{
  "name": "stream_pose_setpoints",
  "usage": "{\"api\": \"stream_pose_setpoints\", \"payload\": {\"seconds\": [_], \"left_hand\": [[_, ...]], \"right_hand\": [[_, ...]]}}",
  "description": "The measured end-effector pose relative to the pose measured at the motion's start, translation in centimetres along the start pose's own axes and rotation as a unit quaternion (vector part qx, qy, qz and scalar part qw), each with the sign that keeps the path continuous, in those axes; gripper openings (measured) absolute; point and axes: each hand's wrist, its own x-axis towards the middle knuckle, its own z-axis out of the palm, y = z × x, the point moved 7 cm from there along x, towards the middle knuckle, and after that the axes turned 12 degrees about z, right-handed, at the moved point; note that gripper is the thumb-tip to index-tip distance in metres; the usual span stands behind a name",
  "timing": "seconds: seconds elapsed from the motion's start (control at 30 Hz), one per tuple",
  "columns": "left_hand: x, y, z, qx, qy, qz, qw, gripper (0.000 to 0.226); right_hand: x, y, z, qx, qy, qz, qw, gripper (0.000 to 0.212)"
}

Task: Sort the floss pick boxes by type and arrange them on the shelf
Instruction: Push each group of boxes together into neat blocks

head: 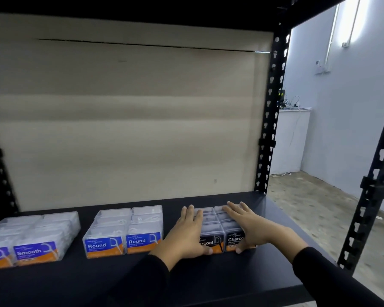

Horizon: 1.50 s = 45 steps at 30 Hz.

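Three groups of clear floss pick boxes stand on the black shelf (pixel 208 282). The "Smooth" boxes (pixel 34 242) sit at the left in two rows with blue and orange labels. In the middle are the "Round" boxes (pixel 124 231), also in two rows. At the right stand the black-labelled "Charcoal" boxes (pixel 213 227) in two rows. My left hand (pixel 187 233) lies flat on the left Charcoal row with its thumb at the front label. My right hand (pixel 247 224) lies flat on the right Charcoal row, thumb at the front. Both hands press on the group from above and the sides.
A beige back panel (pixel 129 120) closes the rear of the shelf. Black perforated uprights (pixel 271 111) stand at the right rear and the right front (pixel 372 187). Beyond them are a speckled floor and a white counter (pixel 295 138) with cables.
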Motion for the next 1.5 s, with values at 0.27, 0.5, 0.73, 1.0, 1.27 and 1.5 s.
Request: {"api": "stream_pose_setpoints", "payload": {"seconds": [0.27, 0.5, 0.73, 1.0, 1.27, 1.5], "left_hand": [[1.1, -1.2, -0.3, -0.007, -0.009, -0.008, 1.0, 0.107], [2.1, -1.9, -0.6, -0.002, -0.019, -0.003, 1.0, 0.107], [2.3, -2.2, -0.6, -0.002, -0.021, 0.001, 1.0, 0.106], [2.4, -2.2, -0.6, 0.003, -0.02, 0.004, 1.0, 0.106], [2.2, -2.0, -0.7, 0.01, -0.021, 0.005, 1.0, 0.106], [1.8, -2.0, -1.2, 0.057, -0.009, 0.01, 0.998, 0.105]], "right_hand": [[1.3, -0.3, -0.1, -0.003, 0.007, 0.0, 1.0, 0.117], [2.3, -0.4, -0.2, 0.0, 0.01, 0.005, 1.0, 0.116], [2.8, -0.4, -0.3, -0.007, 0.015, 0.004, 1.0, 0.115], [2.9, -0.4, -0.2, -0.015, 0.018, 0.005, 1.0, 0.116], [2.7, -0.5, -0.2, -0.021, 0.009, 0.009, 1.0, 0.115], [2.3, -0.6, -0.7, -0.057, 0.042, 0.008, 0.997, 0.112]]}}
